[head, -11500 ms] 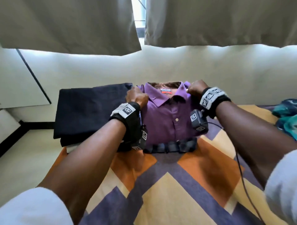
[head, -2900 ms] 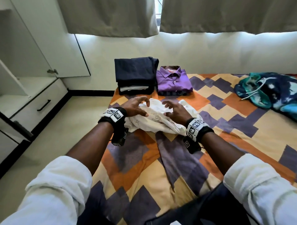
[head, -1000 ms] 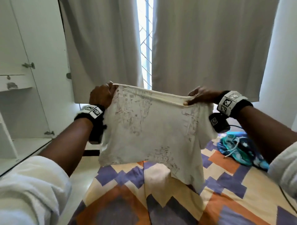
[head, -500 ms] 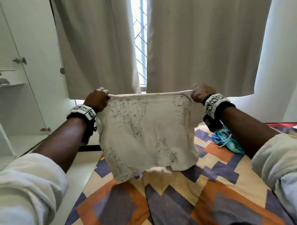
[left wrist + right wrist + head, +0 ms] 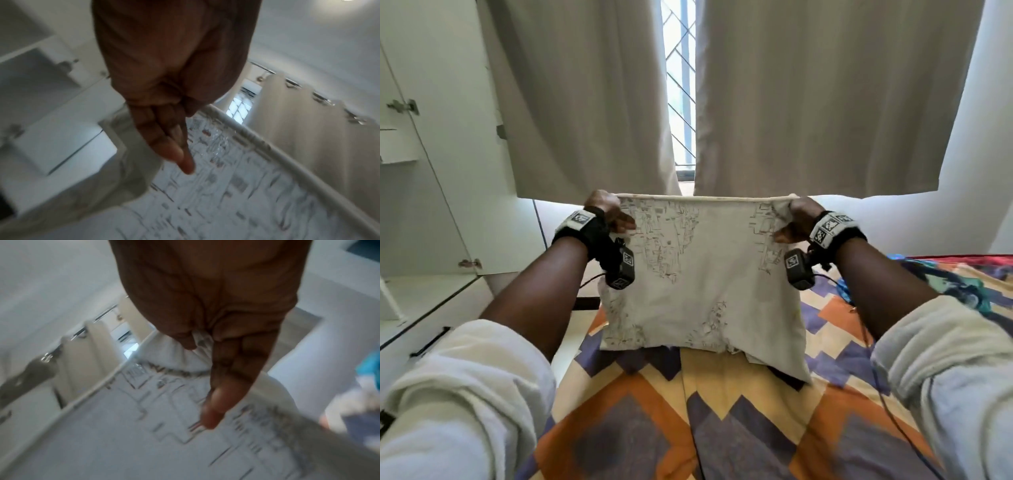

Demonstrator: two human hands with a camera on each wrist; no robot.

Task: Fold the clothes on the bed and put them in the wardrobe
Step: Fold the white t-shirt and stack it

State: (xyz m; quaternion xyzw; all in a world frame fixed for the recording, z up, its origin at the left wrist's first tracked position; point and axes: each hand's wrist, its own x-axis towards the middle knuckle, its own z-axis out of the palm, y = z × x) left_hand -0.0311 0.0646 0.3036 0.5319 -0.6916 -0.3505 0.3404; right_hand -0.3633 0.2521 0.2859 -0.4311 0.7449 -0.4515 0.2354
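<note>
A cream T-shirt with a fine dark line print hangs stretched in the air above the bed. My left hand grips its top left corner and my right hand grips its top right corner. Its lower edge brushes the patterned bedspread. In the left wrist view my left hand lies along the printed T-shirt below its hem. In the right wrist view the T-shirt is bunched in the pinch of my right hand. The folded purple shirt and dark trousers are hidden behind the T-shirt.
The open white wardrobe with shelves stands at the left, its door swung out beside the bed. Beige curtains hang over the window ahead. A teal and dark garment lies on the bed at the right.
Both hands have lowered the T-shirt and pulled its top edge taut and level. Its lower edge now reaches the bedspread.
</note>
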